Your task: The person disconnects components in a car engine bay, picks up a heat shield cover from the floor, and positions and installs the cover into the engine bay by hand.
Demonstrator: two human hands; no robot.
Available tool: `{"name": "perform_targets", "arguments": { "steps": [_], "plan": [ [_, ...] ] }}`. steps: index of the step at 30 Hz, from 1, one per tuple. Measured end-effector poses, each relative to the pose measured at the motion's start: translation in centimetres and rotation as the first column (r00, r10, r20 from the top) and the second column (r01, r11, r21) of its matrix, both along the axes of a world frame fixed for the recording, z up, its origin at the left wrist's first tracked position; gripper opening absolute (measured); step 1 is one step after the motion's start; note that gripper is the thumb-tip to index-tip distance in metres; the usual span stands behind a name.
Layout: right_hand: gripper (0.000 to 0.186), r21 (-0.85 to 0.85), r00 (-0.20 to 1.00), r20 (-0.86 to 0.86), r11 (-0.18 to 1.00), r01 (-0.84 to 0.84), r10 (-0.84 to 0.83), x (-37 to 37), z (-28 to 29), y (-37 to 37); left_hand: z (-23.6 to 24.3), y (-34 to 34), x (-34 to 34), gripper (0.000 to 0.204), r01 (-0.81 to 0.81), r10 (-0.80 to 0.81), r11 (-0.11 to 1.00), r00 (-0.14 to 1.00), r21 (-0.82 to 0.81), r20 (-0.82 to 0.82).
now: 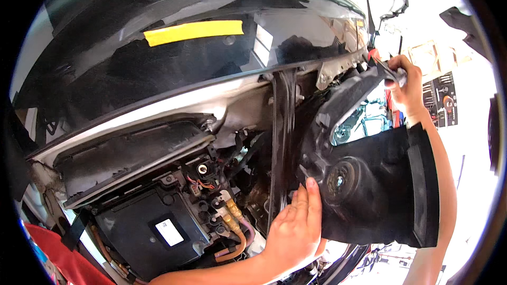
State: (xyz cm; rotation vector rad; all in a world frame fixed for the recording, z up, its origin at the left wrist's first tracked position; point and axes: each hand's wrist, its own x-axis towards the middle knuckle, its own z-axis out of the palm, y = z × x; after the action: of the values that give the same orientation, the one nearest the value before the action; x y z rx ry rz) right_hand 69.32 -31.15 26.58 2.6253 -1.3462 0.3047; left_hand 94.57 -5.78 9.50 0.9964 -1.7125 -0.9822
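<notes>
Between my hands is a large black moulded plastic car panel [377,190] with a round recess in it and a narrow arm curving up to the right. My left hand [298,221] grips its left edge, fingers flat on the face and thumb mostly hidden behind. At the tip of the narrow arm, my right hand [407,87] is closed with bent fingers; my right forearm passes behind the panel's right edge. The panel is tilted in front of the open car bay, to the right of a dark upright strut [282,137].
A dark windshield [200,58] with a strip of yellow tape [194,32] spans the top. At lower left sit a black box [148,227] with a white label and orange hoses [240,237] with brass-coloured fittings. Red cloth [63,256] lies at the left edge. Tools [446,97] hang far right.
</notes>
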Motion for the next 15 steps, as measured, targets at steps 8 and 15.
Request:
{"name": "perform_targets", "arguments": {
  "steps": [8, 15],
  "plan": [
    [0.078, -0.043, 0.998, -0.045, 0.999, 0.033, -0.035, 0.8, -0.8, -1.0, -0.2, 0.4, -1.2, 0.11, -0.082, 0.084, 0.995, 0.996, 0.048, -0.042],
    [0.077, -0.124, 1.0, 0.011, 0.992, 0.009, -0.008, 0.7, -1.7, -1.2, 0.0, -0.2, -1.4, 0.105, -0.083, 0.082, 0.996, 0.996, 0.04, 0.031]
  ]
}}
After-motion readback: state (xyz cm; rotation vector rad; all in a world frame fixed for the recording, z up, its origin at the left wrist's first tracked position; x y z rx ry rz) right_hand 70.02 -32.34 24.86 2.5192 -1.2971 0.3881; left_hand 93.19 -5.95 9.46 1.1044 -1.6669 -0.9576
